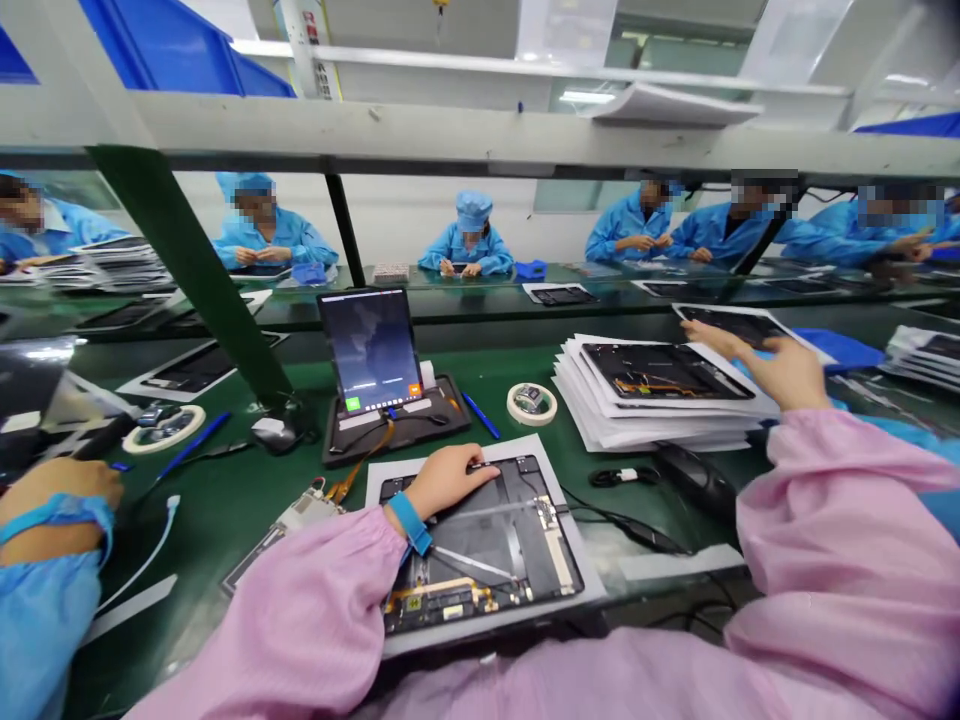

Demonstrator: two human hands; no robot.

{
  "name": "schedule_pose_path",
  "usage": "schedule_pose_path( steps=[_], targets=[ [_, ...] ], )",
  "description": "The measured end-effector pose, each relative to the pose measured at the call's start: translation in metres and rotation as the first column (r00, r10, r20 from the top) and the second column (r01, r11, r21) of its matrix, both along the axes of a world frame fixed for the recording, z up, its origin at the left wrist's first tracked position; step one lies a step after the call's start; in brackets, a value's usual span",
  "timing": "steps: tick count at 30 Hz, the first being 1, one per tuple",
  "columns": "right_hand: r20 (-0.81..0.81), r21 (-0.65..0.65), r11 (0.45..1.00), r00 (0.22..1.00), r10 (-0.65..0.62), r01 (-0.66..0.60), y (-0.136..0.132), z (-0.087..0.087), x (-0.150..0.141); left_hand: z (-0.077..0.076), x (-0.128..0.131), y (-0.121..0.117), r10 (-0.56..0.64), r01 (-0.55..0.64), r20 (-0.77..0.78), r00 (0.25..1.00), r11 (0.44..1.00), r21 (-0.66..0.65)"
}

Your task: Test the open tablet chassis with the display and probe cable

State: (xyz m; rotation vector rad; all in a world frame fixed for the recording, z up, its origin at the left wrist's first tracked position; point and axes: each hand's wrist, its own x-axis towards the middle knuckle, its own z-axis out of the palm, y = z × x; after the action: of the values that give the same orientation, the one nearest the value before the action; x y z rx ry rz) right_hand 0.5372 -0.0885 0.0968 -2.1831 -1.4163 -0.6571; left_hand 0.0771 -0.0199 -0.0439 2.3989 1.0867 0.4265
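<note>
My left hand (448, 478) rests on the top edge of an open tablet chassis (487, 550), fingers curled against its rim. The chassis lies on a white sheet in front of me, its boards and flex cables showing. My right hand (772, 365) reaches far right, fingers spread, touching the right side of a stack of white sheets (660, 400) whose top sheet carries another dark chassis. Both arms wear pink sleeves, and a blue strap circles my left wrist.
A lit tablet (373, 348) stands on a dark fixture behind the chassis. A tape roll (532, 403), blue pen (481, 415) and black cables lie on the green bench. A co-worker's blue sleeve (45, 570) is at left; several people in blue sit across.
</note>
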Motion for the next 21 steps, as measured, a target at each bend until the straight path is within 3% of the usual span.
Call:
schedule_pose_path(
  steps=[2, 4, 5, 6, 7, 8, 9, 10, 12, 15, 21],
  targets=[
    [-0.011, 0.127, 0.992, 1.0, 0.006, -0.005, -0.012, -0.007, -0.035, -0.001, -0.001, 0.0, -0.007, 0.007, -0.005, 1.0, 1.0, 0.004],
    [-0.117, 0.052, 0.967, 0.96, 0.254, -0.249, -0.028, -0.022, -0.084, -0.002, -0.001, 0.001, -0.016, 0.016, -0.007, 1.0, 1.0, 0.007],
    [-0.231, -0.08, 0.894, 0.881, 0.414, -0.441, -0.036, -0.033, -0.111, -0.002, -0.002, 0.001, -0.018, 0.018, -0.009, 1.0, 1.0, 0.006],
    [-0.334, -0.214, 0.759, 0.776, 0.535, -0.615, -0.044, -0.045, -0.137, -0.002, -0.002, 0.002, -0.019, 0.019, -0.013, 1.0, 1.0, 0.005],
    [-0.431, -0.327, 0.589, 0.671, 0.603, -0.739, -0.051, -0.058, -0.161, -0.002, -0.002, 0.002, -0.017, 0.017, -0.016, 1.0, 1.0, 0.004],
    [-0.457, -0.354, 0.491, 0.605, 0.652, -0.796, -0.058, -0.072, -0.183, -0.002, -0.002, 0.002, -0.014, 0.014, -0.018, 1.0, 1.0, 0.004],
    [-0.441, -0.373, 0.45, 0.582, 0.683, -0.811, -0.064, -0.086, -0.2, -0.001, -0.003, 0.002, -0.011, 0.011, -0.018, 1.0, 1.0, 0.005],
    [-0.404, -0.39, 0.444, 0.583, 0.705, -0.807, -0.069, -0.1, -0.214, 0.0, -0.003, 0.001, -0.009, 0.009, -0.018, 1.0, 1.0, 0.007],
    [-0.303, -0.401, 0.497, 0.623, 0.721, -0.77, -0.073, -0.122, -0.228, 0.002, -0.003, -0.001, -0.007, 0.007, -0.017, 1.0, 1.0, 0.015],
    [-0.207, -0.392, 0.545, 0.648, 0.733, -0.741, -0.066, -0.141, -0.228, 0.005, -0.003, 0.0, -0.004, 0.004, -0.011, 1.0, 1.0, 0.026],
    [-0.235, -0.417, 0.449, 0.571, 0.786, -0.79, -0.055, -0.14, -0.212, 0.006, -0.006, 0.004, -0.004, 0.004, -0.016, 1.0, 1.0, 0.013]
  ],
)
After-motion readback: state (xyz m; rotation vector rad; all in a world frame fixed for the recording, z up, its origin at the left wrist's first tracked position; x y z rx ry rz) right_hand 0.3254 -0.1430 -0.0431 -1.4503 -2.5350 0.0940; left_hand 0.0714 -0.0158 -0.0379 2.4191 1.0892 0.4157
